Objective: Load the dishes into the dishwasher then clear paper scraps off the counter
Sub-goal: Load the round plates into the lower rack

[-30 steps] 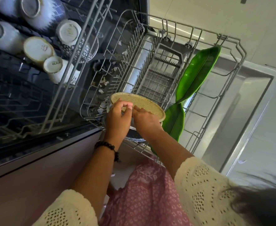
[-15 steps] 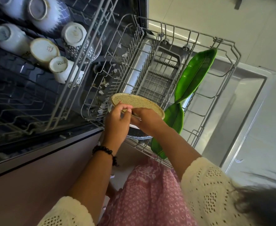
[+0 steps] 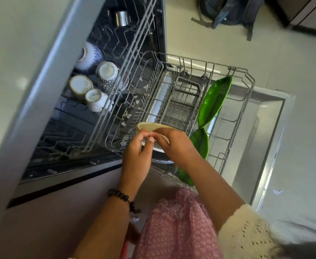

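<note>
Speckled plate (image 3: 154, 126) over lower rack (image 3: 246, 101) edge, both hands gripping

We look down into an open dishwasher. Its lower rack (image 3: 233, 116) is pulled out over the lowered door (image 3: 265, 128). A cutlery basket (image 3: 181, 105) sits in the middle of the rack. Along the rack's right edge stand two leaf dishes, one (image 3: 214, 101) toward the far corner, the other (image 3: 198, 150) toward the near corner. At the rack's near edge, our left hand (image 3: 136, 159) and right hand (image 3: 175, 144) meet at a plate (image 3: 151, 126). Paper scraps (image 3: 127, 116) lie along the rack's left side. Left of it, in the upper rack (image 3: 116, 53), cups (image 3: 95, 85) stand upside down. A backpack (image 3: 228, 10) lies on the floor beyond.
</note>
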